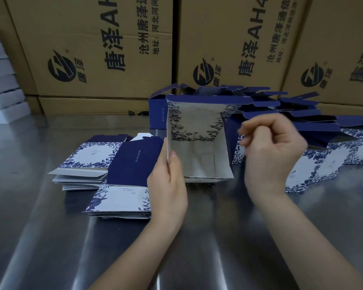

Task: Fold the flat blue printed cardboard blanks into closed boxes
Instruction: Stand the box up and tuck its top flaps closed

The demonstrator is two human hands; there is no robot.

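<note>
Evidently light, thin card: the half-formed box (197,143) stands open on the surface (50,237), left hand (168,185) gripping its left wall, thumb inside. Right hand (275,151) is curled and blurred; whether it pinches anything I cannot tell. Probably best held near creases, since the panels would likely buckle.

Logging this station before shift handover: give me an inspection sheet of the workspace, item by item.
Surface: reflective brushed steel table.
Job's things: two stacks of flat blue printed cardboard blanks at left; half-folded blue floral cardboard box, top open, centre; erected blue boxes with lids open at right.
Clutter: nothing seen.
Grippers: left hand grips the box's left wall; right hand curled, blurred, beside its right wall, grip unclear.
Cables: nothing seen.
Surroundings: brown corrugated shipping cartons behind; stack of white boxes far left.
</note>
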